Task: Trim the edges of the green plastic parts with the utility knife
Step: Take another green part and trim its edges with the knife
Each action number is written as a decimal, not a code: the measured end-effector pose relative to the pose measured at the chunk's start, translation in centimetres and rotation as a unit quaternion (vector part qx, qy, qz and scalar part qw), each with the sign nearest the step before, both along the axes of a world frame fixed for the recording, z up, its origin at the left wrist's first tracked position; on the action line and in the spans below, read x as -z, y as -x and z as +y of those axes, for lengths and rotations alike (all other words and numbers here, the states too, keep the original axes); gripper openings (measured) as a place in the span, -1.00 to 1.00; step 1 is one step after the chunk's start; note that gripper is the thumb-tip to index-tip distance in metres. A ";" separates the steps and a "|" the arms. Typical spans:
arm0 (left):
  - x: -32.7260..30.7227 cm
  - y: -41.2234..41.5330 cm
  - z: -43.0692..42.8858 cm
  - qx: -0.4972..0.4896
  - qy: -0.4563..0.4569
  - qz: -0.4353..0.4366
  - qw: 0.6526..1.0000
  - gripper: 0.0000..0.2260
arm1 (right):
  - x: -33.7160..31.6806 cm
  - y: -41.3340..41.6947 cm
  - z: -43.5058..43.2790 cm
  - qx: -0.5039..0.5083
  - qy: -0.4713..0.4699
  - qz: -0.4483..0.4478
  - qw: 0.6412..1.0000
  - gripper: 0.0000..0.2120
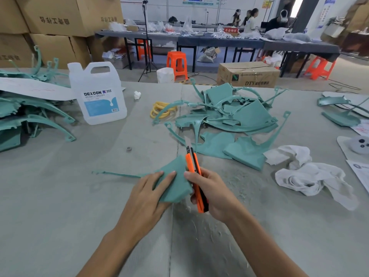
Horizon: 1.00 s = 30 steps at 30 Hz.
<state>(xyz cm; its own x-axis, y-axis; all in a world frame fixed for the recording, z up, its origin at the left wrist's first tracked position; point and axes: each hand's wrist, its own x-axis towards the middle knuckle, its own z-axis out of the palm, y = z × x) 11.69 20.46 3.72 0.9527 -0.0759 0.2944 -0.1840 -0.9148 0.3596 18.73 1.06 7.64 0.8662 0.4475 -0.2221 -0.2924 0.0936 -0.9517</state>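
As left hand [145, 198] holds green part [176, 179], right hand [216, 194] grips utility knife [194, 162]

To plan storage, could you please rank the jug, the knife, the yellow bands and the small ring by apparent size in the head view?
1. jug
2. knife, though nearness to the camera flatters it, so unsure against the next
3. yellow bands
4. ring, clearly smallest

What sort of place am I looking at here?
Probably a factory workshop: stacked cardboard cartons, heaps of green plastic parts, and a long worktable behind where other people work.
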 end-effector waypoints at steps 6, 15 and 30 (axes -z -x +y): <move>0.9 0.6 -1.5 -0.066 0.048 0.058 0.995 -0.19 | 0.4 1.4 1.4 0.011 -0.012 -0.021 1.000 -0.77; -2.0 -0.2 -1.7 -0.139 0.188 0.004 0.972 -0.48 | 0.9 4.6 -1.3 0.042 0.122 -0.194 0.972 -0.91; -10.5 4.8 -6.9 0.093 0.758 0.088 0.639 -0.49 | -7.6 4.0 -3.8 0.209 0.135 -0.336 0.908 -0.67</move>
<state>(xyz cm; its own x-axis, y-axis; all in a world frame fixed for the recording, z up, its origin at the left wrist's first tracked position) 6.90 13.60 14.27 0.9973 0.0526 0.0521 -0.0723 0.5425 0.8369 14.75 -2.72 15.25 0.9285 0.0565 0.3670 0.3707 -0.2000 -0.9070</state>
